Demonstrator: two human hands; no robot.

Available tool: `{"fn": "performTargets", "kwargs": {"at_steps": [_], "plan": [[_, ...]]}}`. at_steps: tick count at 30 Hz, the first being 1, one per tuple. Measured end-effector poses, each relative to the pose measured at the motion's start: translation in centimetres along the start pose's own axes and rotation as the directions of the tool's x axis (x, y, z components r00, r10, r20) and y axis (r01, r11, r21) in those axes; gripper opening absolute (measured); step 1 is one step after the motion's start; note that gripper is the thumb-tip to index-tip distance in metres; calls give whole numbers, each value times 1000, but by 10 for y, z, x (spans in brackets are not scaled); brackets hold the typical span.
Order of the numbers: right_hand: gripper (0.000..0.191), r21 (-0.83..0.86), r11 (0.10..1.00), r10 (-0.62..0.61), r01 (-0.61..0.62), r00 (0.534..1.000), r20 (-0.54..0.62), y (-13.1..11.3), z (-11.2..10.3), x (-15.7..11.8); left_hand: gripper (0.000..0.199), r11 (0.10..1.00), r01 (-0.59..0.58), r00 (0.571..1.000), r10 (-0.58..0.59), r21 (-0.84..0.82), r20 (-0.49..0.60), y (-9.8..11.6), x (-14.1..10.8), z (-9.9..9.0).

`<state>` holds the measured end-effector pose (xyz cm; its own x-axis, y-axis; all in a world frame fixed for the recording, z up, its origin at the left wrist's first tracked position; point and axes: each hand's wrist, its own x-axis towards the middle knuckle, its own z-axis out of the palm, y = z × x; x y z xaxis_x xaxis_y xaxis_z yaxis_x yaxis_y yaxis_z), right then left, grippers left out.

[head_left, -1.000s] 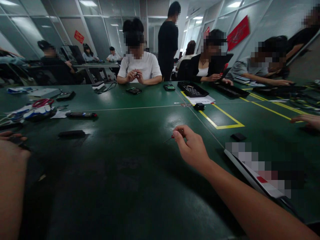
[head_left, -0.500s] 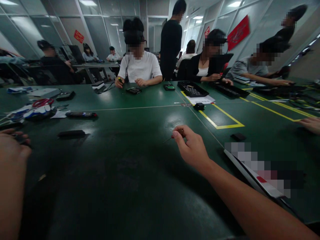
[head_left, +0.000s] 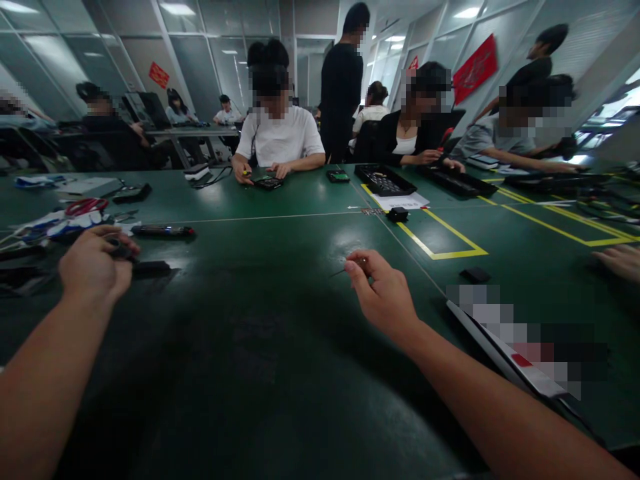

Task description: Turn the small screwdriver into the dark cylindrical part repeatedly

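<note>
My right hand (head_left: 380,290) is closed around a small screwdriver (head_left: 340,272); its thin shaft points left above the green table (head_left: 280,267), and most of its handle is hidden in my fingers. On the left, my left hand (head_left: 97,267) has its fingers wrapped about a small dark object (head_left: 119,249), too covered to name. Just beyond that hand lies a flat black piece (head_left: 154,268). Behind it rests a dark pen-shaped tool (head_left: 163,231) with a red end.
Cables and blue-white items (head_left: 75,217) are heaped at the left. A pale slab-like device (head_left: 520,360) lies at my right, by a small black block (head_left: 476,275). Black trays (head_left: 385,179) sit on the far side, where co-workers (head_left: 280,137) handle parts. Another person's hand (head_left: 620,260) rests at the right edge.
My left hand has come in from the left edge, moving right and away from me with the dark object. My right hand stays nearly still; the screwdriver's tip has risen slightly.
</note>
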<state>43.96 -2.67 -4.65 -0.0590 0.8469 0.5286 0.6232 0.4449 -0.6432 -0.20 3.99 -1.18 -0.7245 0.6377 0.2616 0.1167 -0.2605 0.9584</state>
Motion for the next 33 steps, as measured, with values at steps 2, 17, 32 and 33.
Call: {"fn": "performTargets", "kwargs": {"at_steps": [2,17,32,33], "plan": [[21,12,1000,-3,4,1000,-7,2,2,0,19,954,212,968,-175,-211,181,4,-31,24],[21,-6,998,-57,56,995,-77,-6,-3,-1,41,826,551,593,-285,-121,753,-15,-204,141],[9,90,993,-70,80,992,-109,-11,-5,-6,37,998,-55,537,41,-13,843,-34,-210,128],[8,114,991,-61,74,992,-109,-10,-5,-7,34,996,-87,521,42,4,853,-37,-209,128]]}}
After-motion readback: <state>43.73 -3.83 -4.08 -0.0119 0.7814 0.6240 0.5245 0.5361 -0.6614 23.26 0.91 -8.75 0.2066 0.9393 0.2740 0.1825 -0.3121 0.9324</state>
